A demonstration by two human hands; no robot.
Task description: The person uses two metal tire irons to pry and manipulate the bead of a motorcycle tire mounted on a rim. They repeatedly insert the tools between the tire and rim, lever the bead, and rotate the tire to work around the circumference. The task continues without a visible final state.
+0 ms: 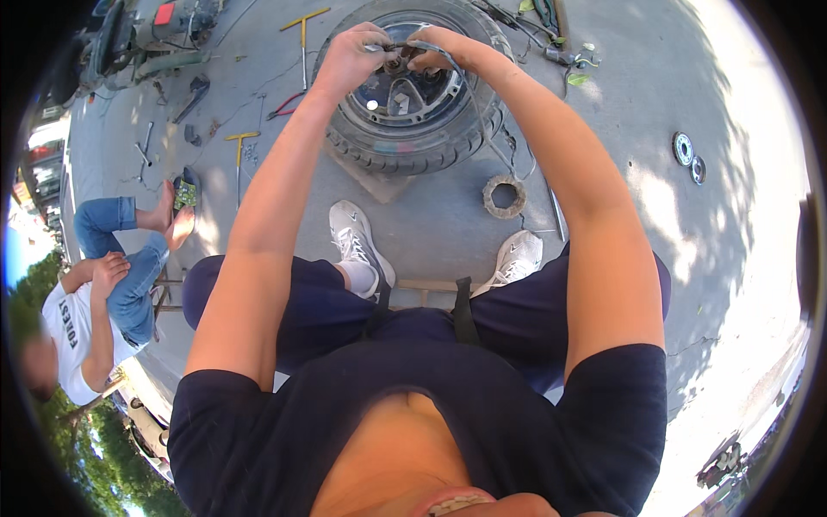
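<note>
A wheel with a black tyre [392,161] lies flat in front of me, its dark metal hub [435,112] facing up. Over the hub's centre, my left hand [351,59] has its fingers pinched together near the axle, at a dark cable end. Close beside it, my right hand [441,47] curls its fingers around the same grey cable [476,108]. From there the cable loops down across the tyre's right side to the ground. What exactly sits between my fingertips is partly hidden. A flat slab [366,179] shows under the tyre's near edge.
Left of the wheel lie yellow T-handle wrenches [304,45], red-handled pliers [284,107] and a spanner [145,152]. A thick ring-shaped part [504,197] rests near my right shoe [519,256]. Two round metal parts [683,148] are farther right. A person [108,302] sits at left.
</note>
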